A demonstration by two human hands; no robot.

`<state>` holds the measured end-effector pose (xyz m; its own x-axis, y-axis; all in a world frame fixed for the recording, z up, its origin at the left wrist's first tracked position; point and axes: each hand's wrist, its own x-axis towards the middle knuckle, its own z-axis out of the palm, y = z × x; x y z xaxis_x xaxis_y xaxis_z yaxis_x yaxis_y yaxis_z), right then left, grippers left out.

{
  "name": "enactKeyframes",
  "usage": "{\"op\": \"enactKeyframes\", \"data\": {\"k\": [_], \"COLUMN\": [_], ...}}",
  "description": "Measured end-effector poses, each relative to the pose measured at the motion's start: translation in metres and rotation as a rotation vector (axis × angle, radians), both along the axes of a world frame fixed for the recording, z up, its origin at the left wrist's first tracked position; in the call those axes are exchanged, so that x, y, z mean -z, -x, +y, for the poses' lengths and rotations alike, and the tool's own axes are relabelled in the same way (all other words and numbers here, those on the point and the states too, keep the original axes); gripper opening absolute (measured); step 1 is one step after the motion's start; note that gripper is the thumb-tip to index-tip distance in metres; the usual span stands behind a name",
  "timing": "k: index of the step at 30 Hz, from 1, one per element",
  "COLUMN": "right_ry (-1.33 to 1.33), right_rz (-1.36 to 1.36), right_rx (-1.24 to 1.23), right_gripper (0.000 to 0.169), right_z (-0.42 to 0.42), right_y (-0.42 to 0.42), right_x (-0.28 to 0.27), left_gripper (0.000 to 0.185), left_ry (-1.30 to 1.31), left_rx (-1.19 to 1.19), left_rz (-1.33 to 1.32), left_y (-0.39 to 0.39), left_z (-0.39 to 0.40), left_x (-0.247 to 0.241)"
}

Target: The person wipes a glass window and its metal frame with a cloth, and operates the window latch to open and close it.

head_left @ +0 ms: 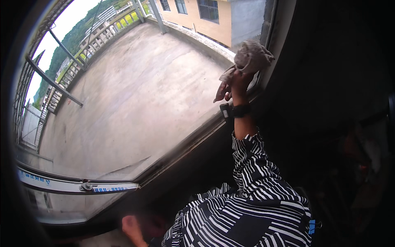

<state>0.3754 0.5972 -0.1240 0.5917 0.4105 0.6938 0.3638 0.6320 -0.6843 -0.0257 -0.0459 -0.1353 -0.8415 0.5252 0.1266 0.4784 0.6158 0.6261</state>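
Observation:
My right hand (pixel 242 81) is raised at the right end of a window, gripping a crumpled greyish-brown cloth (pixel 253 57). The cloth is at the window glass (pixel 148 92), close to the side frame (pixel 282 43). A black strap with a small device (pixel 225 111) goes around my right wrist. Low on the left, my left hand (pixel 131 227) is curled in shadow below the window. Whether it holds anything cannot be made out. A dim reddish shape (pixel 155 223), too dark to identify, lies beside it.
A white sash stile (pixel 114 187) with printed film and a metal latch (pixel 87 186) crosses the lower left. Along the window's bottom runs the sill track (pixel 182 152). Outside lie a concrete terrace (pixel 139 77), a balustrade (pixel 66 77) and a building (pixel 213 26). Deep shadow covers the right.

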Motion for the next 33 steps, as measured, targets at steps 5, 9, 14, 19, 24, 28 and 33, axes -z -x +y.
{"op": "enactKeyframes", "data": {"k": [5,9,14,19,24,28,33], "right_ry": [0.203,0.341,0.249,0.083,0.357,0.362,0.532], "right_rz": [0.234,-0.035,-0.229,-0.109,-0.150,0.021,0.137], "right_rx": [-0.057,-0.347,-0.715,-0.542,0.207,0.073,-0.323], "right_gripper": [0.040,0.046,0.053,0.043,0.035,0.051,0.055], "right_z": [-0.008,-0.163,-0.224,-0.142,0.013,0.030,-0.101], "right_y": [0.014,0.125,0.149,0.078,-0.054,-0.064,0.071], "right_x": [0.018,0.041,0.053,0.025,0.046,0.078,0.097], "left_gripper": [0.013,0.012,0.011,0.010,0.011,0.010,0.009], "left_ry": [0.009,0.067,0.094,0.094,0.112,0.132,0.118], "left_rx": [0.122,0.176,0.260,0.282,0.189,0.127,0.187], "left_rz": [0.056,0.036,0.034,0.042,-0.062,-0.155,-0.240], "left_y": [-0.012,-0.023,-0.045,-0.045,-0.072,-0.080,-0.089], "left_z": [0.016,0.028,0.082,0.083,0.065,0.050,0.070], "left_x": [0.016,0.018,-0.020,-0.023,-0.028,-0.015,-0.010]}}
